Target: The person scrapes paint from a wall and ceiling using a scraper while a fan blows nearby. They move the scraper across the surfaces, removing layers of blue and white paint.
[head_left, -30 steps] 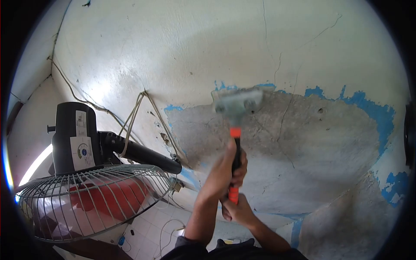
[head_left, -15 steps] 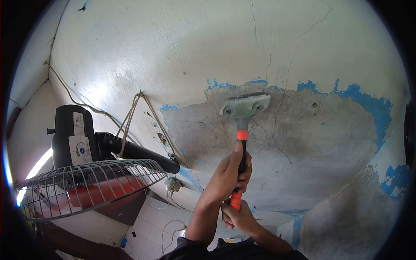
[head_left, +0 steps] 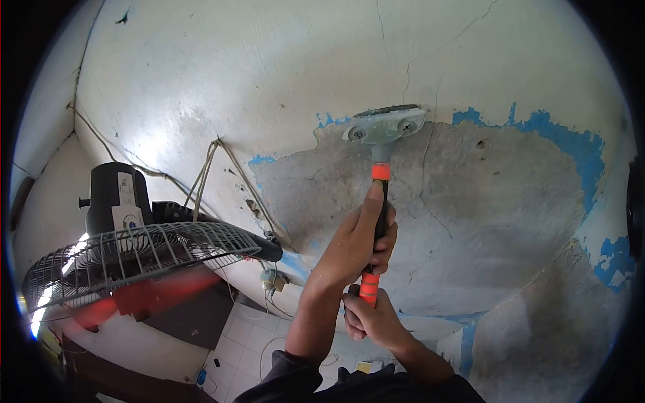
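A long-handled scraper [head_left: 384, 127] with a pale, two-screw head and a black and orange handle lies against the wall. Its blade is at the upper edge of a bare grey patch [head_left: 497, 181], where it meets the whitish paint [head_left: 269, 74]. My left hand [head_left: 363, 235] is wrapped round the middle of the handle, thumb pointing up it. Lower down, my right hand [head_left: 373, 317] grips the orange handle end. Blue paint remnants [head_left: 551, 134] border the patch.
At left a black fan [head_left: 134, 248] with a wire cage and red blades is close to the wall. Cords [head_left: 205, 174] hang from the wall beside it. Below are a white socket [head_left: 272, 279] with cables and a tiled floor [head_left: 245, 336]. Thin cracks cross the wall.
The scraper has moved up the wall with both hands on it, its blade now at the paint edge. The fan's head has turned, and the view has shifted slightly.
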Motion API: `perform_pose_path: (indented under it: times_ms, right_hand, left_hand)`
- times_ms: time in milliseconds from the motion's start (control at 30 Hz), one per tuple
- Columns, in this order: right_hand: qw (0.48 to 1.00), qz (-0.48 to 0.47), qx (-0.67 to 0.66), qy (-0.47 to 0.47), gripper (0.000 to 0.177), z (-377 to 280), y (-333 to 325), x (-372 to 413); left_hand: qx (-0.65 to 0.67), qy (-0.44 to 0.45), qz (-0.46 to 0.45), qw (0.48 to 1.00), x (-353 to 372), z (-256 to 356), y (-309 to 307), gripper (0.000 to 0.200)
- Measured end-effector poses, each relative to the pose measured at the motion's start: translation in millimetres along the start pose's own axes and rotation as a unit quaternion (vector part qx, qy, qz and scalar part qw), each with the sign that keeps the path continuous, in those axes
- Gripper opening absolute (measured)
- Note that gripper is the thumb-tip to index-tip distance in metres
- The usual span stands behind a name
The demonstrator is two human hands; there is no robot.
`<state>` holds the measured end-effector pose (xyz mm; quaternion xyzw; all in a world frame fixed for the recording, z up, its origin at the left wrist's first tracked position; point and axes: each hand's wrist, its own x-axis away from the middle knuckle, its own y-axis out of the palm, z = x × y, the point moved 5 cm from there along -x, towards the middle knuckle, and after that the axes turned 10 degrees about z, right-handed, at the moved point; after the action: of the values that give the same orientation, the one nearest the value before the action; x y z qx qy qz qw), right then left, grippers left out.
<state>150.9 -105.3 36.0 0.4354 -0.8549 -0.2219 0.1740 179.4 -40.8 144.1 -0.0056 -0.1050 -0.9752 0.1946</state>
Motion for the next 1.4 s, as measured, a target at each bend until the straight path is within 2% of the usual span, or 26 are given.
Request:
perform_pose_path:
  times_ms: [167,267,367,467,567,667,733,867,1000,1133,1233,1300,1400]
  right_hand:
    - [1.0,0.011,-0.018,0.017,0.026,18.8,1.6,6.2]
    - [0.999,0.018,0.008,-0.033,0.025,2.6,0.2,-4.8]
    - [0.999,0.007,-0.006,-0.032,0.025,0.9,3.3,-10.0]
    - [1.0,0.014,-0.005,-0.002,0.027,32.0,1.6,-9.8]
    - [1.0,0.017,0.012,0.003,0.028,33.0,3.0,-18.5]
    - [1.0,-0.01,0.01,-0.011,0.027,14.3,17.0,-26.9]
    - [1.0,-0.014,-0.002,-0.024,0.026,18.2,23.2,-26.3]
    - [0.999,0.031,-0.015,0.019,0.025,41.9,22.9,-21.7]
    - [1.0,0.008,-0.009,-0.006,0.022,26.8,41.5,-24.1]
    - [0.998,0.037,-0.043,0.03,0.024,41.7,41.7,-16.9]
    - [1.0,0.016,-0.016,-0.006,0.024,23.8,45.1,-26.6]
    - [1.0,0.014,-0.023,0.004,0.024,29.8,45.3,-27.8]
    - [0.998,0.009,-0.052,0.023,0.024,45.4,40.7,-25.3]
  left_hand:
    - [-0.007,-0.029,-0.006,1.0,7.7,-11.8,0.0,0.052]
    - [-0.01,0.001,0.01,1.0,-1.7,0.3,2.3,0.054]
    - [-0.021,0.027,0.003,0.999,-4.6,8.7,0.8,0.054]
    - [0.022,-0.037,-0.008,0.999,-2.9,-19.9,-18.4,0.055]
    - [0.028,-0.023,-0.001,0.999,-2.4,-22.6,-29.0,0.055]
    - [-0.009,0.023,0.021,0.999,-8.0,8.5,-28.9,0.054]
    - [-0.003,-0.004,0.008,1.0,-4.9,0.4,-34.8,0.055]
    - [-0.006,-0.025,-0.022,0.999,-3.3,-17.1,-44.1,0.056]
    - [-0.028,-0.034,-0.015,0.999,0.7,7.6,-43.8,0.052]
    - [-0.048,-0.011,-0.019,0.999,2.1,-3.1,-48.5,0.052]
    - [-0.052,-0.022,-0.014,0.998,2.1,7.1,-46.8,0.052]
    - [-0.052,-0.03,-0.014,0.998,1.2,12.3,-46.8,0.051]
    - [-0.075,0.004,0.008,0.997,3.3,-1.8,-51.7,0.052]
